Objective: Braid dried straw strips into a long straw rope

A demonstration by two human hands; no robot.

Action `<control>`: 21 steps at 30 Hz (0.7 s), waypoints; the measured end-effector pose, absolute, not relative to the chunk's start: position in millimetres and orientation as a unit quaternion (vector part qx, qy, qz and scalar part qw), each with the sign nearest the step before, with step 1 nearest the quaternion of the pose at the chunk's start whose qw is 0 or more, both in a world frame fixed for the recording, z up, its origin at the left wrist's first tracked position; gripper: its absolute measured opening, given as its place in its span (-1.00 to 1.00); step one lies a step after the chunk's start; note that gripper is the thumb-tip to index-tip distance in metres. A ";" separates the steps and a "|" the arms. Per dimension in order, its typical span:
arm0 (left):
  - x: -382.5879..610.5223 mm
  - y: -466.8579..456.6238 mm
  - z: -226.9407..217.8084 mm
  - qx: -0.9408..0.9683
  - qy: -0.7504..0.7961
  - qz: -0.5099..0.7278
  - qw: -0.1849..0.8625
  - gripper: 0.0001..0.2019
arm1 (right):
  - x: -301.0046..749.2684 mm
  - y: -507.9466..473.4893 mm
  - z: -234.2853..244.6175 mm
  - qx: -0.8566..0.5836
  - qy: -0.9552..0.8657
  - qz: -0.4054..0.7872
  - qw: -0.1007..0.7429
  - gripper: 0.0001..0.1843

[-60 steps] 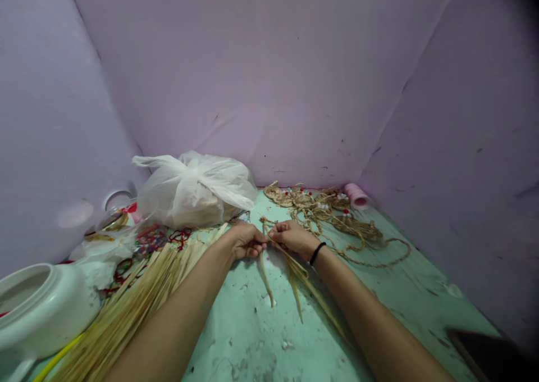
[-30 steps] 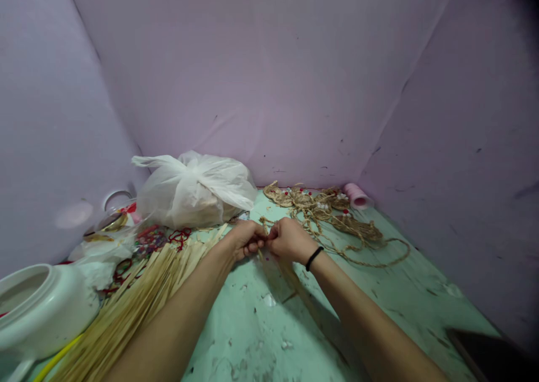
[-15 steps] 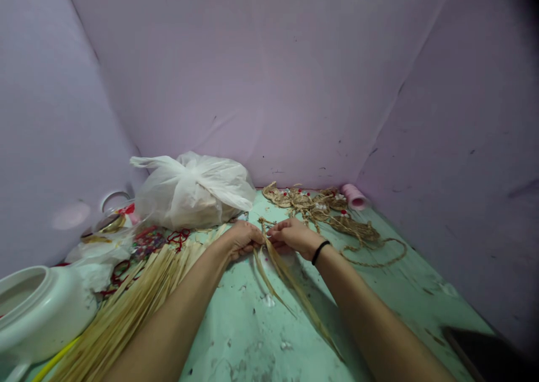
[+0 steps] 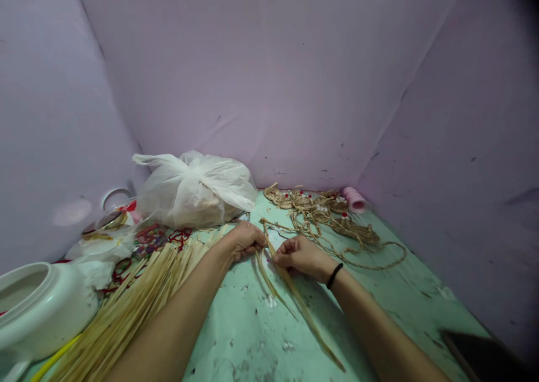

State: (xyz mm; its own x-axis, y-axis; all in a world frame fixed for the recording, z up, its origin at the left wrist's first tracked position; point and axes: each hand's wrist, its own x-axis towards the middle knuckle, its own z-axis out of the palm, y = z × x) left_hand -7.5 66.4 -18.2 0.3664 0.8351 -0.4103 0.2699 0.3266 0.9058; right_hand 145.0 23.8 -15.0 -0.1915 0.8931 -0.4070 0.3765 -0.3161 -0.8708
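Near the middle of the green tabletop, my left hand (image 4: 247,240) is closed in a pinch on the twisted upper part of a dried-fibre cord. My right hand (image 4: 300,256), with a black band at its wrist, pinches one long flat fibre strand (image 4: 309,317) a little below. That strand trails down toward the near side of the table. A shorter loose strand (image 4: 269,283) hangs from under my left fingers. Beyond my hands the twisted cord (image 4: 281,225) runs back toward a heap of finished rope. The fingertips partly hide where the strands meet.
A bundle of dry strips (image 4: 138,292) lies left, beside a white pot (image 4: 63,309). A tied plastic bag (image 4: 196,188) stands behind. Woven pieces with red and white beads (image 4: 311,202), a rope loop (image 4: 379,267) and a pink thread spool (image 4: 356,199) lie back right. A dark flat object (image 4: 480,351) sits front right.
My right hand has moved down and right, away from my left hand, along the long strand. My left hand stays almost where it was. The view has shifted slightly.
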 end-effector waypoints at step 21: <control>-9.4 67.2 -20.4 0.544 0.527 0.208 0.619 -0.92 | 147.4 21.0 -15.7 -0.583 -0.503 0.595 0.230 -0.82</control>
State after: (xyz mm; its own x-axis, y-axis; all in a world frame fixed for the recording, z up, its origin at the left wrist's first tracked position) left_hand -9.4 67.2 -20.4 0.3584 0.8307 -0.4261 0.3164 0.3213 0.8926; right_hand 147.4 21.0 -15.7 -0.2145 0.8600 -0.4630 0.3128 -0.3886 -0.8667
